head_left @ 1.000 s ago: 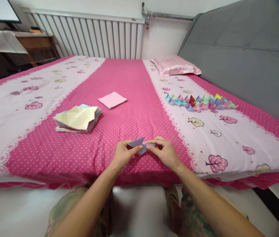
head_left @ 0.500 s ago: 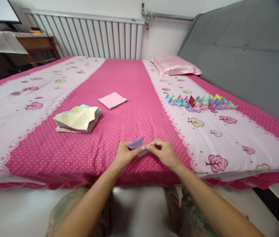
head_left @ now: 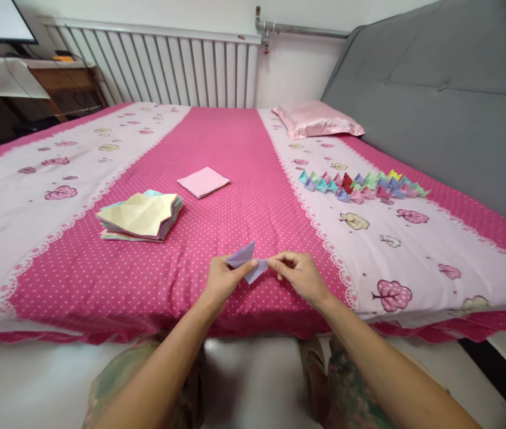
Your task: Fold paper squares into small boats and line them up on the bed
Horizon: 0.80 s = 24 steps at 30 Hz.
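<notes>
Left hand (head_left: pixel 222 279): thumb and forefinger pinched on lilac folded paper (head_left: pixel 248 262) | Right hand (head_left: pixel 300 275): fingertips nipping same paper's right tip | Paper: between both hands, above bedspread (head_left: pixel 217 238) | Creased sheet stack (head_left: pixel 142 215): well beyond left hand

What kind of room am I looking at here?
Most likely a home bedroom: a bed with a pink sheet, a pillow by a grey padded headboard, a white radiator beyond. The left hand and right hand pinch a folded lilac paper.
</notes>
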Each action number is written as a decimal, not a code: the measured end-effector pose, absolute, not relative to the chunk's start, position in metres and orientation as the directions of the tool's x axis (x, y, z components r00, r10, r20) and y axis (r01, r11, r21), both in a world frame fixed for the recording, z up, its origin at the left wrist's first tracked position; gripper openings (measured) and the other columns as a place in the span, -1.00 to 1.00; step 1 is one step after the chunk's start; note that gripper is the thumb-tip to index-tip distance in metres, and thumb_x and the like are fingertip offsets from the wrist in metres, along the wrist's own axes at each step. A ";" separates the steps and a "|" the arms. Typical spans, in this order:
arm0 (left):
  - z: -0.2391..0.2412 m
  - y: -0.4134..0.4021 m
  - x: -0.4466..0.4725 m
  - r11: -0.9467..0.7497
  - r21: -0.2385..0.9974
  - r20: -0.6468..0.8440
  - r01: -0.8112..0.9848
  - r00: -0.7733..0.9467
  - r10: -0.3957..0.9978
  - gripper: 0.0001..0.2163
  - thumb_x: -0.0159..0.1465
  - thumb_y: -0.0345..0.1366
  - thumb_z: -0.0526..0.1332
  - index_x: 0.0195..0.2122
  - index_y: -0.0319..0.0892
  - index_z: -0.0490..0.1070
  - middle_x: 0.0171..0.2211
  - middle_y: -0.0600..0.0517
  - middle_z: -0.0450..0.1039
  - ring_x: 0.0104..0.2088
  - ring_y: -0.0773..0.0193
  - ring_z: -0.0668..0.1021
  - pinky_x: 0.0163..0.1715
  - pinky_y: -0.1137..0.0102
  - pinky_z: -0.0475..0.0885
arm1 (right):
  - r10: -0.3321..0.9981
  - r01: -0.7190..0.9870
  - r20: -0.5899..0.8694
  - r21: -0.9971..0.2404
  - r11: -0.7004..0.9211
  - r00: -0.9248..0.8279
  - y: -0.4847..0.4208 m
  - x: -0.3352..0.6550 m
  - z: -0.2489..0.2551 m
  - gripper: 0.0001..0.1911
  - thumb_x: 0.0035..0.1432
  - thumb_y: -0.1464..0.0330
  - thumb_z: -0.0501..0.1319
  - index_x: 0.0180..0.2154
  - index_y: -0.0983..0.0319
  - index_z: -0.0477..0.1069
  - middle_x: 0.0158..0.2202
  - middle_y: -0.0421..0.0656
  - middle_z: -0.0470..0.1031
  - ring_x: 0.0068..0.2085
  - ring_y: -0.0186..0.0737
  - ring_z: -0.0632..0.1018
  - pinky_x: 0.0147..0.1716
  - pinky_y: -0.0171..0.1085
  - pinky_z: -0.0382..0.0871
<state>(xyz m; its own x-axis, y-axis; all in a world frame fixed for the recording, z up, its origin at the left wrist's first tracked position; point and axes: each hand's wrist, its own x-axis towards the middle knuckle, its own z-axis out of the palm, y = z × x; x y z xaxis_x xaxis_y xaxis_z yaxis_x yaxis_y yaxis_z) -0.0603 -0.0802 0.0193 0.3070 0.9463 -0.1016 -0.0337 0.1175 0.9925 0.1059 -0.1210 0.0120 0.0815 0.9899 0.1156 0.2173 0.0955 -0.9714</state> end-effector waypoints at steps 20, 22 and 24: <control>0.020 -0.085 -0.060 0.156 0.987 -0.124 -0.030 0.472 0.873 -0.80 -0.02 -0.19 0.30 -0.52 -0.25 0.50 -0.61 0.05 0.46 -0.62 0.44 0.38 -0.58 0.52 0.26 | 0.997 -0.033 0.026 -0.999 0.029 0.069 -0.121 0.096 0.008 -0.73 -0.13 0.24 0.31 -0.35 0.25 0.44 -0.42 -0.17 0.49 -0.42 -0.30 0.49 -0.40 -0.30 0.36; 0.022 -0.082 -0.062 0.175 0.983 -0.135 -0.047 0.451 0.882 -0.80 -0.03 -0.21 0.31 -0.45 -0.25 0.51 -0.58 0.03 0.48 -0.61 0.44 0.41 -0.57 0.53 0.29 | 0.998 -0.050 -0.014 -0.999 -0.011 0.066 -0.120 0.098 0.009 -0.70 -0.14 0.25 0.31 -0.32 0.26 0.46 -0.41 -0.15 0.52 -0.43 -0.29 0.50 -0.40 -0.29 0.37; 0.023 -0.079 -0.065 0.190 0.980 -0.152 -0.056 0.409 0.900 -0.79 -0.06 -0.24 0.33 -0.42 -0.25 0.50 -0.57 0.02 0.49 -0.59 0.42 0.44 -0.56 0.53 0.31 | 0.996 -0.054 -0.041 -0.998 -0.037 0.078 -0.120 0.100 0.010 -0.69 -0.14 0.25 0.31 -0.31 0.27 0.47 -0.41 -0.14 0.53 -0.44 -0.28 0.50 -0.41 -0.28 0.36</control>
